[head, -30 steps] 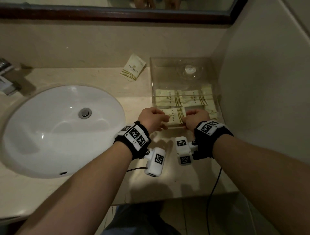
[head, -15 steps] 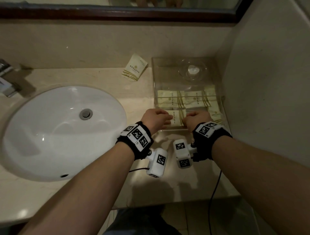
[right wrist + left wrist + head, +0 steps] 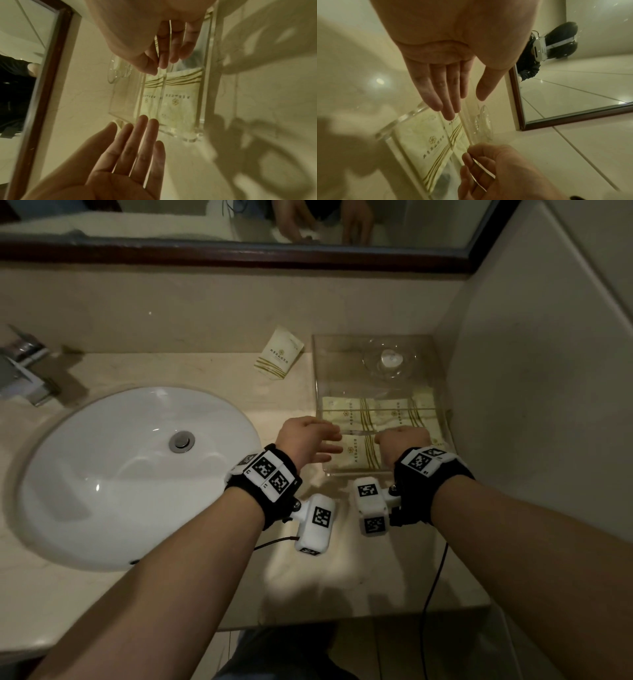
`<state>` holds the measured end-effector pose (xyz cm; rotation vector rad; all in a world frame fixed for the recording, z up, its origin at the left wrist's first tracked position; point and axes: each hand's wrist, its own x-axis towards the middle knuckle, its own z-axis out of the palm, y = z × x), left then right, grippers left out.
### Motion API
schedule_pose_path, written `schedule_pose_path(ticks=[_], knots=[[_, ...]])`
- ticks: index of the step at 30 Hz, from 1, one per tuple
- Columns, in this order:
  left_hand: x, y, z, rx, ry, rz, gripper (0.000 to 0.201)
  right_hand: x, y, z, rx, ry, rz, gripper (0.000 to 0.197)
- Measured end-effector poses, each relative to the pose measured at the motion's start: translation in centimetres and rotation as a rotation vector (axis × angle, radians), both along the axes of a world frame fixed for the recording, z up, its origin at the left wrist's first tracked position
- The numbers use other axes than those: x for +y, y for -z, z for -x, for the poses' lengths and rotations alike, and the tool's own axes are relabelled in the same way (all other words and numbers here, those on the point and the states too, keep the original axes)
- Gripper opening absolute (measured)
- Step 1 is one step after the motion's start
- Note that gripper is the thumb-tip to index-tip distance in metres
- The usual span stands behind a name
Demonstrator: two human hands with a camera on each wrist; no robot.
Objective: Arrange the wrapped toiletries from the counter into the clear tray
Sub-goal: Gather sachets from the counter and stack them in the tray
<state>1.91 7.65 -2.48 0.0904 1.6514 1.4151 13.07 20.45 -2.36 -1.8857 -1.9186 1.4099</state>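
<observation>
A clear tray [image 3: 318,378] stands on the counter by the right wall. Cream packets with gold stripes lie flat in it: two in the middle row [image 3: 346,416] and one in the front row [image 3: 359,455]. Another packet [image 3: 279,354] leans on the back wall, left of the tray. My left hand [image 3: 337,438] is open with straight fingers at the tray's left side, by the front packet [image 3: 433,146]. My right hand [image 3: 400,440] pinches a thin clear divider strip [image 3: 481,169] between thumb and fingers, over the packets [image 3: 180,100].
A white sink [image 3: 137,474] fills the counter's left half, with a metal faucet [image 3: 24,364] at the far left. A clear glass dish [image 3: 390,359] sits in the tray's back section. A mirror [image 3: 239,220] hangs above, and a wall [image 3: 548,371] closes the right side.
My left hand has let go of the front packet and straightened its fingers. The packet now lies flat in the tray's front row. My right hand has stayed at the divider.
</observation>
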Motion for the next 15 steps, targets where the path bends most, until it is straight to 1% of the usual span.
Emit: schedule_pose_path(ticks=[1,2,3,4,5,6,9,11,13,15], knots=[[-0.2,-0.3,0.3,0.019,-0.016,-0.001,0.008,-0.3,-0.2,0.1,-0.021,-0.058,-0.026,0.032],[-0.4,-0.6,0.8,0.040,-0.030,-0.001,0.006,-0.4,-0.4,0.5,0.001,-0.062,0.001,0.033],[-0.6,-0.8,1.3,0.059,-0.045,0.001,0.004,-0.6,-1.2,1.3,0.092,-0.028,0.077,0.031],[-0.9,-1.0,1.9,0.077,-0.063,0.004,0.004,-1.0,-1.9,2.2,0.128,-0.011,0.068,0.026],[-1.1,-1.2,2.5,0.091,-0.085,0.005,0.004,-1.2,-2.1,3.0,0.117,-0.016,0.037,0.017],[-1.3,-1.3,3.1,0.101,-0.107,0.010,0.005,-1.6,-2.5,3.8,0.149,0.013,0.057,0.010],[-1.7,-1.5,5.1,0.130,-0.158,0.022,0.010,-2.6,-3.4,6.1,0.236,0.013,0.118,0.012],[-2.0,-1.4,6.5,0.144,-0.187,0.027,0.012,-3.0,-3.6,7.6,0.238,-0.038,0.121,0.013],[-2.1,-1.1,8.0,0.160,-0.206,0.041,0.020,-2.9,-3.3,9.3,0.212,-0.069,0.128,0.016],[-2.2,-0.8,9.5,0.189,-0.191,0.064,0.035,-2.6,-2.8,11.1,0.183,-0.132,0.139,0.019]])
